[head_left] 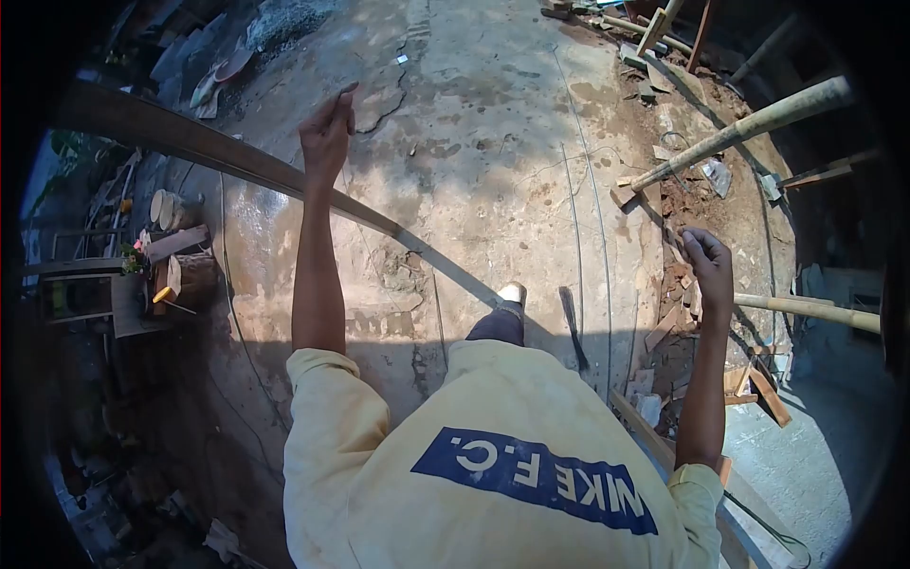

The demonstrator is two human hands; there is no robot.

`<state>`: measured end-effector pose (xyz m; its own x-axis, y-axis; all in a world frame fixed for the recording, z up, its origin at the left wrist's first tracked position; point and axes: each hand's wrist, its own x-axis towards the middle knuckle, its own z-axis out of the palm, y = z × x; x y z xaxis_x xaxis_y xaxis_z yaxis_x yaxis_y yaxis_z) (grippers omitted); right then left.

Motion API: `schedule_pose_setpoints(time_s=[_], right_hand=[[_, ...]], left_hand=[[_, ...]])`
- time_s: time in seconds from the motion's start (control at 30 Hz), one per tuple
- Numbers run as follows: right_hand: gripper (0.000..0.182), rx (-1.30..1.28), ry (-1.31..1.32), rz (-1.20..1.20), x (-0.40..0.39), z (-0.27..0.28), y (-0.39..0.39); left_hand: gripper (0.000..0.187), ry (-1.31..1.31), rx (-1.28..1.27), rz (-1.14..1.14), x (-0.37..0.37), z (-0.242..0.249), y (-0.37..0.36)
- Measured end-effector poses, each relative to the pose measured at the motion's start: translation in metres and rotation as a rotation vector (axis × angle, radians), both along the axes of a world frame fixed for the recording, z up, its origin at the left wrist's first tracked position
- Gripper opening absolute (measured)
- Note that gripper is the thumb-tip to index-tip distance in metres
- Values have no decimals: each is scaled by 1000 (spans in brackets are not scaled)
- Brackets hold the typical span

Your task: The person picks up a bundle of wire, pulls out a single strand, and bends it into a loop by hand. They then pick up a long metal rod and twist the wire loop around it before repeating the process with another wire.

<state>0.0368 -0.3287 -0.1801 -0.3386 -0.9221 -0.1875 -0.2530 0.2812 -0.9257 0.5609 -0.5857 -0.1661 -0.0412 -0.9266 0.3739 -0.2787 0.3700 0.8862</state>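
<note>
My left hand (327, 133) is raised out in front, its fingers pinched together, and I see nothing in it. It hovers over a long dark curved strip (237, 161) that runs from the upper left toward my foot (513, 294). My right hand (709, 264) is held out at the right with its fingers curled inward, above broken bricks and wood scraps (668, 332); nothing shows in its grip. A dark-bladed tool (572, 330) lies on the concrete floor (474, 142) between my foot and the rubble. My yellow shirt (493, 465) fills the bottom of the view.
Thin wires or lines (592, 190) cross the concrete. Bamboo poles (749, 123) lean in at the right, and another pole (815, 311) lies lower down. Cut logs and a small table (175, 256) stand at the left. Rubble and planks (654, 38) lie at the top right.
</note>
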Motion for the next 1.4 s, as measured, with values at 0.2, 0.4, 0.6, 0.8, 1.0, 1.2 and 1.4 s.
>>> schedule_pose_setpoints(time_s=[0.2,0.4,0.6,0.8,1.0,1.2,1.4], right_hand=[[23,-88,57,90,-7,-39,-40],[19,-216,142,110,17,-56,-129],[17,-355,139,328,33,-39,-234],[15,-454,139,394,-13,5,-330],[16,-266,104,343,-108,-10,-406],[14,-216,15,159,-170,-29,-476],[12,-277,191,-9,-232,-15,-557]], left_hand=[[31,-153,31,88,-12,47,7],[21,-339,-216,-180,-126,52,11],[25,-478,-399,-315,-240,6,-55],[23,-686,-97,-422,-279,8,-151],[32,-509,-108,-306,-290,18,-254],[48,-252,173,-540,-379,-5,-354],[44,-301,411,-1003,-497,-31,-466]])
